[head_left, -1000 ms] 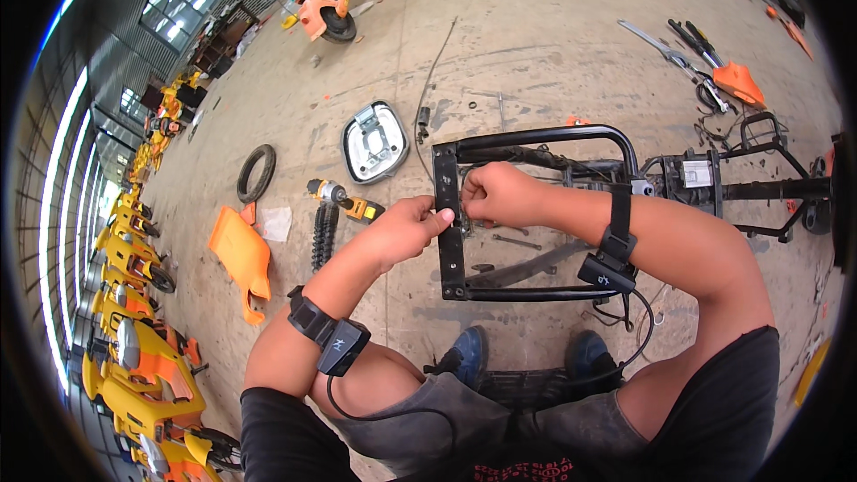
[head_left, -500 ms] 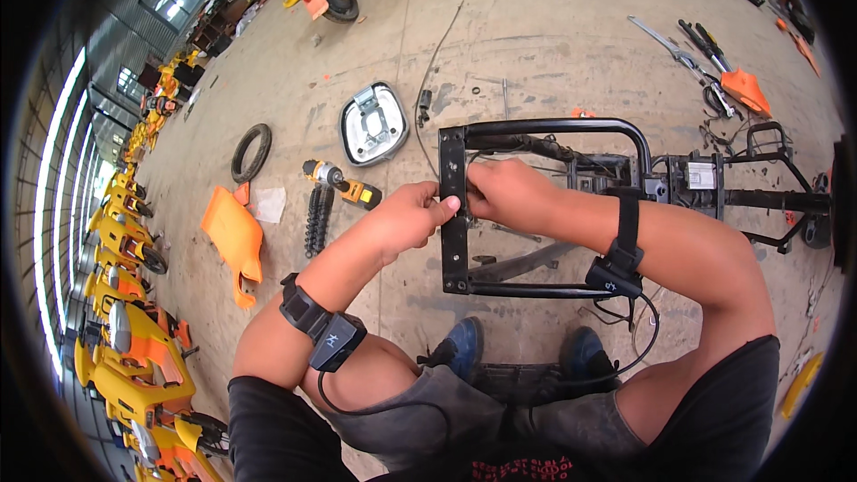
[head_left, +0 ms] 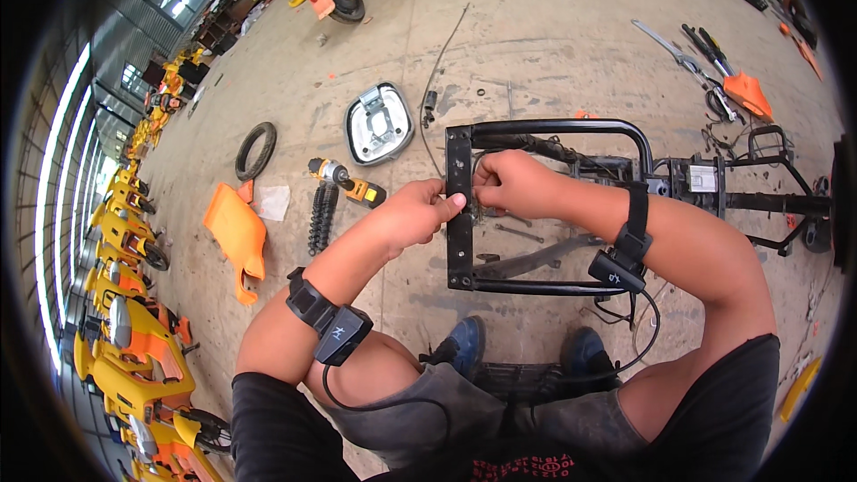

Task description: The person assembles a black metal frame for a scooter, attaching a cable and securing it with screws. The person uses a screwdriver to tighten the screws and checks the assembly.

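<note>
A black tubular metal frame (head_left: 571, 126) of a scooter stands in front of me, with a flat, drilled crossplate (head_left: 460, 254) at its left end. My left hand (head_left: 415, 214) grips this plate from the left, its thumb lying over the top face and its fingers partly hidden beside the edge. On the plate's inner side, my right hand (head_left: 518, 183) is closed in a pinch close to the edge. Whatever its fingertips hold, if anything, is hidden or too small to make out.
Left of the frame lie a yellow cordless impact driver (head_left: 361, 192), a black coil-spring shock absorber (head_left: 322, 219), an orange panel (head_left: 237, 232), a tyre (head_left: 255, 151) and a lamp-like housing (head_left: 379, 125). Cutters (head_left: 710, 49) lie far right. Several yellow scooters (head_left: 134, 295) line the left.
My right hand has shifted slightly right, its fingers turning a little away from the plate. My left hand keeps its hold on the plate. The whole view has shifted slightly.
</note>
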`<control>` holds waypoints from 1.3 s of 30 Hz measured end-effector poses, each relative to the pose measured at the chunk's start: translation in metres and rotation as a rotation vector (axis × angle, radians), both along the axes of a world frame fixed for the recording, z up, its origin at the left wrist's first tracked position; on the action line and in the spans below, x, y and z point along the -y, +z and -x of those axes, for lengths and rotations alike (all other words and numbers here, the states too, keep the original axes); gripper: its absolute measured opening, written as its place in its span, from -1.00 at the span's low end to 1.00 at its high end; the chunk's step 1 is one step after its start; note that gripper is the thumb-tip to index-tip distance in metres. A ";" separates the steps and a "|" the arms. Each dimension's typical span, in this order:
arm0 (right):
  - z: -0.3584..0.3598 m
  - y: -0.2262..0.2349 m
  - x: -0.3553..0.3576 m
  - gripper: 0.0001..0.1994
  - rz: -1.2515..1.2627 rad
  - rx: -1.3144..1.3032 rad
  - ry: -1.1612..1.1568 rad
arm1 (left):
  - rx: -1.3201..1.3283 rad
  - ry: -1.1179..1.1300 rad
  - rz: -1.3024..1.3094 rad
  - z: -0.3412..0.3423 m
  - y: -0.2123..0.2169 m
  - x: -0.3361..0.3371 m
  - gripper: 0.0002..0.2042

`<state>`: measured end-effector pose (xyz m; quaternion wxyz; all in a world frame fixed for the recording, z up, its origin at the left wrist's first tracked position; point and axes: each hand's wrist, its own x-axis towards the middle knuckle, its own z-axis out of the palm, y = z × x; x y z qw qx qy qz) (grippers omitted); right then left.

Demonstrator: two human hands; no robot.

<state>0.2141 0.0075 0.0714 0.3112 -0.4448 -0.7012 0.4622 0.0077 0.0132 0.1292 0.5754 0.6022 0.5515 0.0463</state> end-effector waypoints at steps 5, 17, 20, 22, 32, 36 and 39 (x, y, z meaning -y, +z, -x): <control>0.000 0.004 -0.004 -0.87 0.448 -0.197 -0.059 | -0.026 -0.027 -0.020 0.000 -0.001 -0.002 -0.64; 0.009 -0.003 0.000 -0.81 0.054 0.027 -0.099 | 0.051 0.042 0.047 0.001 -0.004 -0.002 -0.81; 0.008 -0.006 0.004 -0.81 -0.199 0.076 -0.082 | 0.051 0.062 0.060 -0.001 -0.001 0.000 -0.82; 0.009 -0.012 0.002 -0.82 -0.420 0.179 -0.070 | 0.055 0.065 0.056 -0.003 0.000 0.001 -0.81; 0.001 0.005 0.003 -0.83 -0.320 0.181 0.009 | 0.043 0.046 0.006 -0.001 0.000 0.003 -0.74; -0.003 0.012 -0.003 -0.80 0.173 0.016 0.049 | 0.027 0.043 0.003 -0.003 0.001 0.003 -0.74; -0.002 0.007 -0.005 -0.81 0.200 -0.004 0.048 | 0.027 0.034 0.008 -0.004 0.003 0.004 -0.74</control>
